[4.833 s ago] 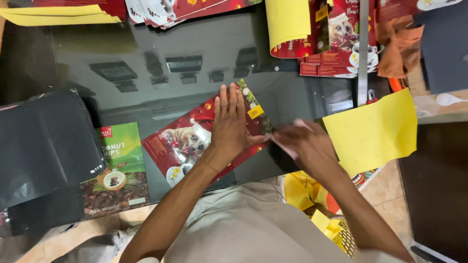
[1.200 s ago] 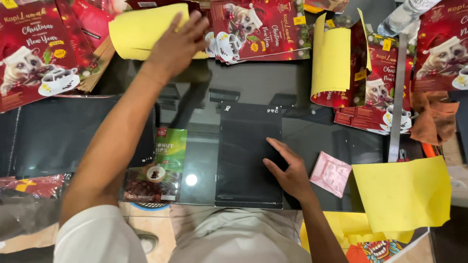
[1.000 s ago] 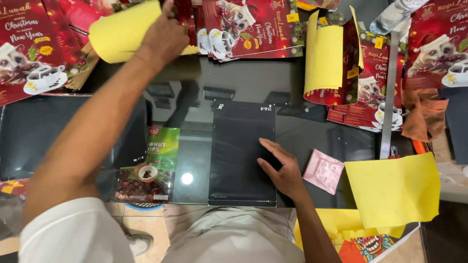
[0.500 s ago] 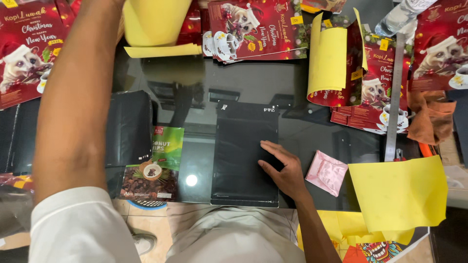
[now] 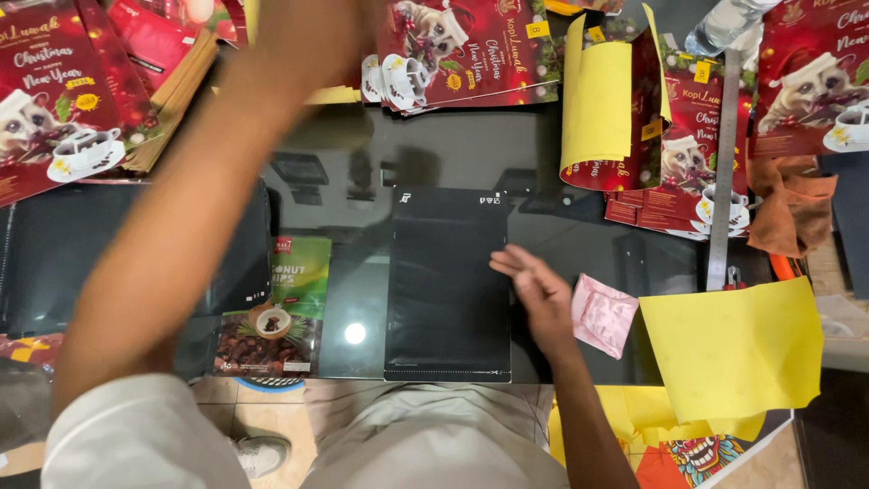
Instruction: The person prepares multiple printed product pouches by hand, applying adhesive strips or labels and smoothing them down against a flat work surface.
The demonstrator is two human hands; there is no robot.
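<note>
A flat black pouch (image 5: 444,290) lies upright on the dark glass table (image 5: 362,163) in front of me. My right hand (image 5: 541,294) rests flat at the pouch's right edge, fingers apart, holding nothing. Just right of that hand lies a small pink sachet (image 5: 602,314). My left arm reaches far forward; my left hand (image 5: 312,36) is blurred at the top edge, closed on a yellow-backed sheet (image 5: 337,94) whose lower edge shows beneath it. A green snack pouch (image 5: 281,312) lies left of the black pouch.
Red printed label sheets (image 5: 471,50) lie along the far edge. A curled yellow-backed one (image 5: 597,100) stands at the right, by a metal ruler (image 5: 724,172) and a brown cloth (image 5: 787,208). A loose yellow sheet (image 5: 729,349) overhangs the near right edge. More black pouches (image 5: 36,263) lie at left.
My left hand took a yellow-backed sheet from the far pile and lifted it. My right hand stayed at the black pouch's right edge, shifting slightly right.
</note>
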